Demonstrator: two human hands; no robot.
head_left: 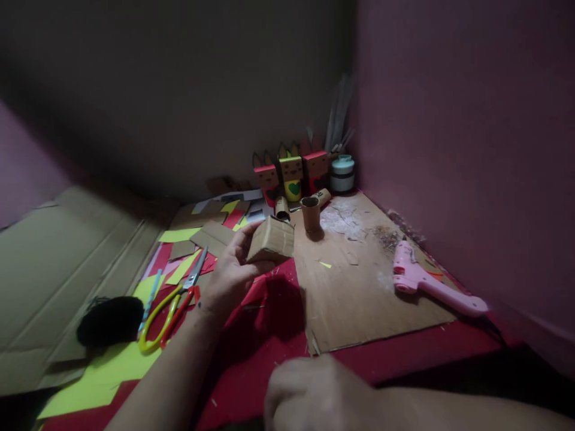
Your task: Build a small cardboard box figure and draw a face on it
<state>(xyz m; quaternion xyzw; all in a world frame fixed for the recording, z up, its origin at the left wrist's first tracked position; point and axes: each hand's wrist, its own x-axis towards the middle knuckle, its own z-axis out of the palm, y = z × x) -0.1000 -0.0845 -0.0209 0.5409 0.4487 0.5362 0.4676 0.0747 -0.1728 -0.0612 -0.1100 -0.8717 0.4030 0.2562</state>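
In my left hand [233,263] is a small cardboard box [272,240], gripped between thumb and fingers above the red surface. My right hand [309,392] is low at the front edge, blurred, with its fingers curled in; whatever they may hold is hidden. Beyond the box, a cardboard tube [311,214] stands upright on a brown board [354,299]. Two more tubes lie behind it, one of them a short roll [282,208]. Left of my left wrist lie yellow-handled scissors [173,308], blades pointing away.
A pink glue gun [431,284] lies on the board's right side by the wall. Three box-headed figures [291,173] and a teal-lidded jar [342,173] stand at the back. Black yarn [111,321], coloured paper [105,371] and a large cardboard sheet [58,269] occupy the left.
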